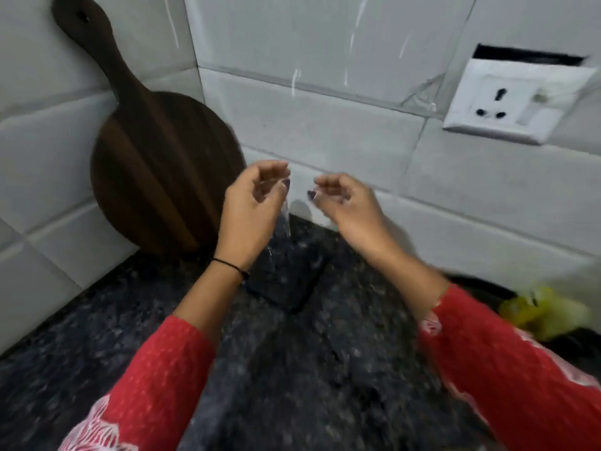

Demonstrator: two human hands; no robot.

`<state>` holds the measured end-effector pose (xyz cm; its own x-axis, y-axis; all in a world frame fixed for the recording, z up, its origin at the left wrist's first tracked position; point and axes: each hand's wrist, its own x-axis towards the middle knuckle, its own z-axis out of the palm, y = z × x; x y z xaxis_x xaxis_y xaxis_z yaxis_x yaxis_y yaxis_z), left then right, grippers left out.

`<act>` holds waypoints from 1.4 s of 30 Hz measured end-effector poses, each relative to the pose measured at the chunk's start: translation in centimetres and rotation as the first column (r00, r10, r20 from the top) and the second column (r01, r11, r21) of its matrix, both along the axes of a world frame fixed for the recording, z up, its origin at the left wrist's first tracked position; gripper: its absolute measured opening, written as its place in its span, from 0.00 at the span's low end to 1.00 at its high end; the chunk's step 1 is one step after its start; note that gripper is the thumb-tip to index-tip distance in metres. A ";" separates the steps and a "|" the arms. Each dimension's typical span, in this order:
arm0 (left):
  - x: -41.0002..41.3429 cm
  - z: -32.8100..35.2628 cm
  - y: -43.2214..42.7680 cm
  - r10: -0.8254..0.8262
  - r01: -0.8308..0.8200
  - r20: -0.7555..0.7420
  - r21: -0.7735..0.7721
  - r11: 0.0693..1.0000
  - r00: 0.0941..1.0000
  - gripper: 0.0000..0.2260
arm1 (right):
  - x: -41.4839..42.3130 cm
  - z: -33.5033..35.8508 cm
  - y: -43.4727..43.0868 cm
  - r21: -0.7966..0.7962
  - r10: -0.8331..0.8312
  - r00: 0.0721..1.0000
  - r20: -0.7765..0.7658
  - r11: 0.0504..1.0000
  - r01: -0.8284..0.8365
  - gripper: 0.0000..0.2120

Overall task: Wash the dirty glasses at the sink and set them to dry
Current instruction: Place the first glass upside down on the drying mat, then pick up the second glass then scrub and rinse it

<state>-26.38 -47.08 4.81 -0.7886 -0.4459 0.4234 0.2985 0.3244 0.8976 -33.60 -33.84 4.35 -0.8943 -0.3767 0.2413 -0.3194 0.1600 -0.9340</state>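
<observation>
Head view: your left hand [250, 203] and right hand [344, 203] are raised over the table [292, 385], close together with fingers curled. They may be pinching something clear, but it is too blurred to tell. No glass or sink in view. Board [156, 170] leans far left; socket [510, 102] far right; dark slab [286, 281] lies under the hands.

The round board [162, 170] leaning in the corner is dark wood, smooth, its grain in broad stripes with a dull sheen. The wall tiles [325, 125] look like pale grey ceramic, smooth and faintly glossy. The desk [292, 369] is dark speckled stone, polished. The socket plate [517, 102] is shiny white plastic. Both sleeves [162, 369] are red cloth printed in white, and a thin black cord [232, 266] circles one wrist. Something like a clear film [287, 219] glints; the blur hides its material.
</observation>
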 end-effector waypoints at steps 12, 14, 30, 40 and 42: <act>16.9 -5.4 19.7 -0.251 0.259 -0.061 0.195 0.946 0.966 0.08 | 22.8 -6.6 23.4 -0.077 -0.427 0.820 -0.381 0.899 0.432 0.17; 18.3 -7.9 22.2 -0.313 0.294 0.048 0.231 0.927 0.949 0.11 | 25.4 -10.0 25.5 -0.023 -0.453 0.830 -0.325 0.881 0.472 0.26; 20.5 -10.3 34.0 -0.413 0.361 0.222 0.242 0.901 0.883 0.14 | 26.4 -12.2 32.9 -0.049 -0.403 0.907 0.126 0.910 0.411 0.32; 14.7 -8.7 56.9 -0.548 0.490 0.283 0.252 0.834 0.787 0.12 | 26.1 -9.9 54.6 -0.058 -0.680 0.720 0.140 0.720 0.691 0.35; 13.0 -7.6 60.4 -0.516 0.431 0.291 0.310 0.847 0.806 0.16 | 26.1 -9.6 57.0 -0.053 -0.691 0.709 0.139 0.710 0.702 0.35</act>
<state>-13.40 13.34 -2.82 -0.9996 -0.0237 0.0158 0.0156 0.0091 0.9998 -7.49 23.17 -5.23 -0.9139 0.3831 0.1341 -0.0560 0.2081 -0.9765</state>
